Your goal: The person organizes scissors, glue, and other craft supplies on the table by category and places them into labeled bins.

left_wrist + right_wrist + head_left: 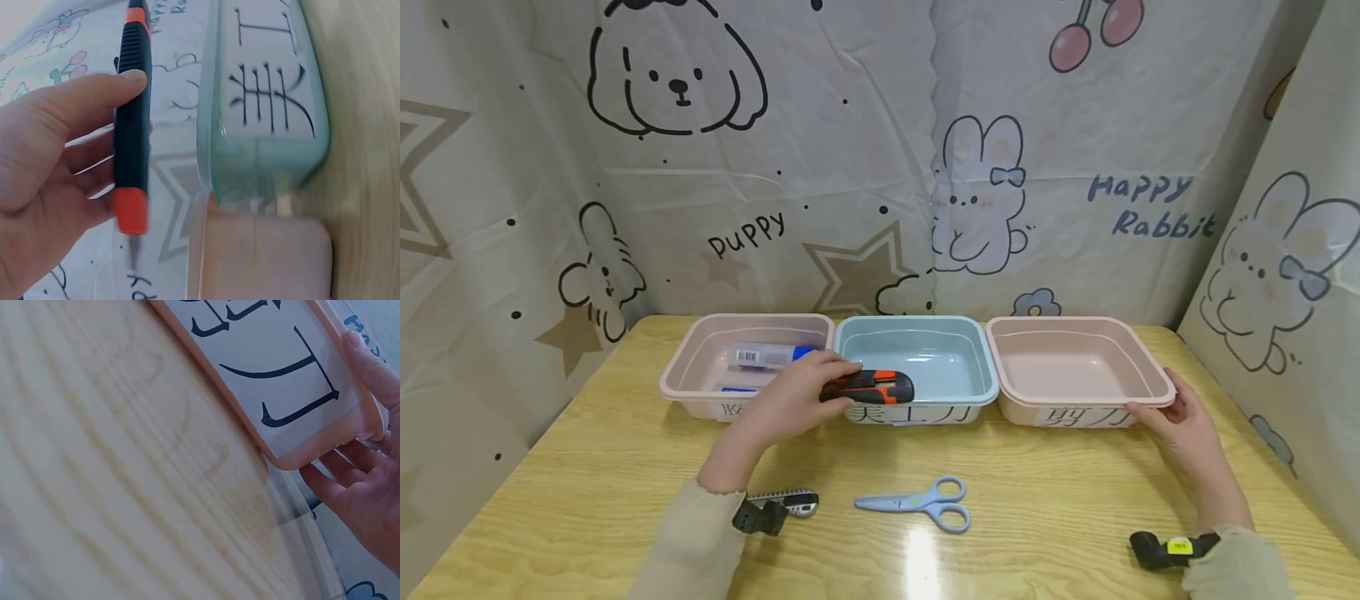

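So I've got the black-and-orange utility knife (880,387) in my left grip (797,398), out over the front left part of the blue bin (940,358), right around rim level in the head cam. Left wrist cam shows the hold pretty well: thumb (119,87) laid across one side, fingers behind, so the grip is closed down to just the handle's thickness. Can't tell if the knife touches the rim.

My right grip (1183,429) is over at the front right corner of the right-hand pink bin (1067,362), thumb on the rim and fingertips against the side wall, so it's closed around that corner.

On the desk (1037,517), the light blue scissors (917,502) lie well apart from both grips, handles to the right. A silver-and-black cutter (797,502) sits partly hidden by my left wrist camera (760,517). The left-hand pink bin (696,362) has a blue-capped tube (767,356) in it.
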A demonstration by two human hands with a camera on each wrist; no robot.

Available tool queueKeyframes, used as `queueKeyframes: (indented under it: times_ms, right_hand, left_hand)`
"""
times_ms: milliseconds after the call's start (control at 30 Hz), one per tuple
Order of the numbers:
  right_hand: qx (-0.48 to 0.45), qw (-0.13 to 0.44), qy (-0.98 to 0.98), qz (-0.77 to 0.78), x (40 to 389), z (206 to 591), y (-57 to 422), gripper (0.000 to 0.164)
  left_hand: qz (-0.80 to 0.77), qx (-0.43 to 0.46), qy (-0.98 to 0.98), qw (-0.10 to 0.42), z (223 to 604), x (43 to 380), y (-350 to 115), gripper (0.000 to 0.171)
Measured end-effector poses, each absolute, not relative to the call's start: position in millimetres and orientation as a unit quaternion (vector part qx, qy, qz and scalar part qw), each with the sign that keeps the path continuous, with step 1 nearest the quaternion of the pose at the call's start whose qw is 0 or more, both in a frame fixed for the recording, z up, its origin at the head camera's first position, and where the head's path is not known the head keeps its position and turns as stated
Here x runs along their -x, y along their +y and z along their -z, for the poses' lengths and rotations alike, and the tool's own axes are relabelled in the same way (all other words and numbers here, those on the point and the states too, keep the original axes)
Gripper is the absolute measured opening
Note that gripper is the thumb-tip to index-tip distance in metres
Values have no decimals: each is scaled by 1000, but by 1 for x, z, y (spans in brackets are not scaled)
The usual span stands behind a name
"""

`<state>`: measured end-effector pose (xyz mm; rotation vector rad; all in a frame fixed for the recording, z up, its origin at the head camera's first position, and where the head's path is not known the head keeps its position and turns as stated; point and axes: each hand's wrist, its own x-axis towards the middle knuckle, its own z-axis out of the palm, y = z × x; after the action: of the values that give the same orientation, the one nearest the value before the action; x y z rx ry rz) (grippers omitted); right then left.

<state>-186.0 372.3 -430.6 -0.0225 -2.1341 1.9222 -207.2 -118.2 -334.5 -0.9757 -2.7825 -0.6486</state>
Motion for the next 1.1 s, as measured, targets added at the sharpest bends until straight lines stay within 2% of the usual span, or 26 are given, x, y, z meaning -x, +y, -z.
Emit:
queueKeyframes:
  times_ms: [333,700,1100]
  right_hand:
    - [20,129,-746,-653,186,432,375,84]
    - [38,128,-769,-625,185,432,374,83]
    - [39,126,-763,-633,186,434,375,84]
  left_hand:
    - [243,333,-905,102,336,229,-88,42]
    - [325,305,-893,65,353,253,-62,40]
    - [277,269,-922,41,365,269,-45,43]
